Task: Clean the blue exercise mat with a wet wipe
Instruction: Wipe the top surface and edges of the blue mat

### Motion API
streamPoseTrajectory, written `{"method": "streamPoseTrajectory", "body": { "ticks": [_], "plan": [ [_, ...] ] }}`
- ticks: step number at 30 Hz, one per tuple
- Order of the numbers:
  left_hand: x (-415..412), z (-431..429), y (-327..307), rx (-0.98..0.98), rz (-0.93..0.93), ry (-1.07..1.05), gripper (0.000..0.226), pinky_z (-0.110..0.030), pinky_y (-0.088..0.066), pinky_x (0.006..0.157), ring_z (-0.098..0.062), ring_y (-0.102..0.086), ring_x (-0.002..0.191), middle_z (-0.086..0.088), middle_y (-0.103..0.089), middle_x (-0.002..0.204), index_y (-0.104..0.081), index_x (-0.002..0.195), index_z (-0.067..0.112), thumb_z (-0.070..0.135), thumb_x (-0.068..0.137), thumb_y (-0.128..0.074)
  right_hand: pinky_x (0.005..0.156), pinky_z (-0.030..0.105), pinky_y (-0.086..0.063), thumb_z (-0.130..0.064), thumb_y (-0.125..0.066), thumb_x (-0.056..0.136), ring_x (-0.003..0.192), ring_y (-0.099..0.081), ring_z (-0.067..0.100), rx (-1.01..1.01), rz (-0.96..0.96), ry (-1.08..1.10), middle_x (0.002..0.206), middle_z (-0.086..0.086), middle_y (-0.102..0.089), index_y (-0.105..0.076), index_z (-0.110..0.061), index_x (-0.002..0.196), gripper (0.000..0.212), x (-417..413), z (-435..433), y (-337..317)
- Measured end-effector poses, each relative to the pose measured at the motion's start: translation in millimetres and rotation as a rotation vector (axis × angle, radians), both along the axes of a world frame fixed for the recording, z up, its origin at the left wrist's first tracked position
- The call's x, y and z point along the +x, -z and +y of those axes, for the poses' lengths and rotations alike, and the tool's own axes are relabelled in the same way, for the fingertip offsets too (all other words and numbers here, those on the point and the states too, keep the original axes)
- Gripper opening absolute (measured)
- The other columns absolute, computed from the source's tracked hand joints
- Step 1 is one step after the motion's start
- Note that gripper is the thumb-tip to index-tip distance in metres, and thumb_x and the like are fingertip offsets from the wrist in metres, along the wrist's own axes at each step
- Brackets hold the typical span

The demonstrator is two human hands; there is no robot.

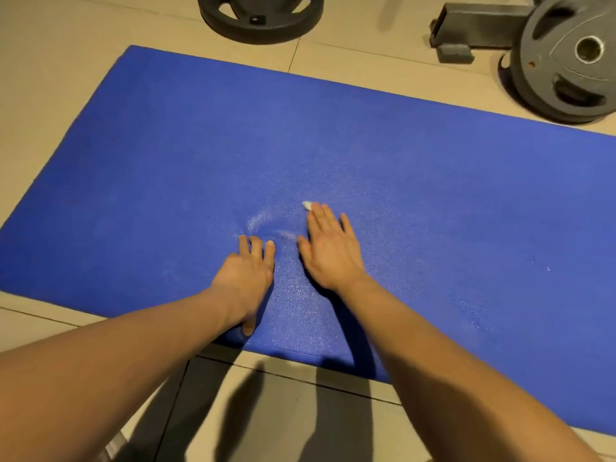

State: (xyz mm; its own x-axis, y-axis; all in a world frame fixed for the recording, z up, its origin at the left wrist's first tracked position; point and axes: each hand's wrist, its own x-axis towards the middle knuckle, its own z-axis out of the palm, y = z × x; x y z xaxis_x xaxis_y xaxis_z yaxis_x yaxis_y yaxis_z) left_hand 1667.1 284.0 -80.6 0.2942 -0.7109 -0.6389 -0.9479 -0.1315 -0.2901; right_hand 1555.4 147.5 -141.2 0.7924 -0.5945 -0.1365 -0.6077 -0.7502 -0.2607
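A blue exercise mat [166, 155] lies flat on a tiled floor and fills most of the view. My right hand [328, 248] lies palm down on the mat's middle, fingers spread and pressing on a white wet wipe [306, 205]. Only a small corner of the wipe peeks out past the fingertips. My left hand [246, 271] rests beside it to the left, fingers apart, planted flat on the mat with nothing in it. A shiny wet streak [263, 221] curves across the mat between the two hands.
A black weight plate [260, 15] lies on the floor beyond the mat's far edge. At the top right, grey weight plates [566, 61] lean by a dark metal frame [480, 25]. Beige floor tiles [46, 61] surround the mat.
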Motion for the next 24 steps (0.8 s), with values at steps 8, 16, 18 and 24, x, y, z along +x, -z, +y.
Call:
{"method": "streamPoseTrajectory", "body": {
  "ticks": [8, 16, 18, 24],
  "plan": [
    [-3, -2, -2, 0.015, 0.001, -0.005, 0.158, -0.041, -0.050, 0.101, -0.057, -0.017, 0.147, -0.036, -0.012, 0.157, 0.010, 0.156, -0.009, 0.056, 0.056, -0.095, 0.119, 0.055, -0.022, -0.047, -0.039, 0.103, 0.151, -0.023, 0.025, -0.073, 0.092, 0.613, 0.164, 0.006, -0.028, -0.046, 0.001, 0.144, 0.063, -112, -47, 5],
    [-6, -4, -2, 0.049, -0.003, 0.000, 0.160, -0.041, -0.051, 0.102, -0.057, -0.015, 0.148, -0.037, -0.009, 0.158, 0.012, 0.155, -0.010, 0.057, 0.056, -0.094, 0.125, 0.047, -0.012, -0.043, -0.028, 0.107, 0.156, -0.004, 0.030, 0.080, 0.146, 0.430, 0.169, 0.014, -0.002, -0.015, 0.002, 0.158, 0.069, 4, 39, -11],
    [-6, -6, -1, 0.061, -0.016, 0.013, 0.159, -0.038, -0.056, 0.097, -0.058, -0.014, 0.147, -0.037, -0.007, 0.158, 0.014, 0.154, -0.011, 0.056, 0.058, -0.094, 0.125, 0.047, -0.014, -0.041, -0.028, 0.107, 0.156, -0.003, 0.028, 0.100, 0.198, 0.340, 0.170, 0.012, 0.000, -0.013, 0.000, 0.159, 0.067, 10, 45, -15],
    [0, -2, -4, 0.023, 0.016, 0.064, 0.138, -0.045, -0.054, 0.101, -0.060, -0.017, 0.144, -0.036, -0.008, 0.159, 0.005, 0.156, -0.012, 0.052, 0.075, -0.086, 0.113, 0.048, -0.038, -0.025, -0.048, 0.102, 0.151, -0.025, 0.029, 0.297, 0.359, 0.103, 0.170, 0.002, 0.004, -0.013, -0.019, 0.162, 0.070, -20, -1, -76]
  ]
}}
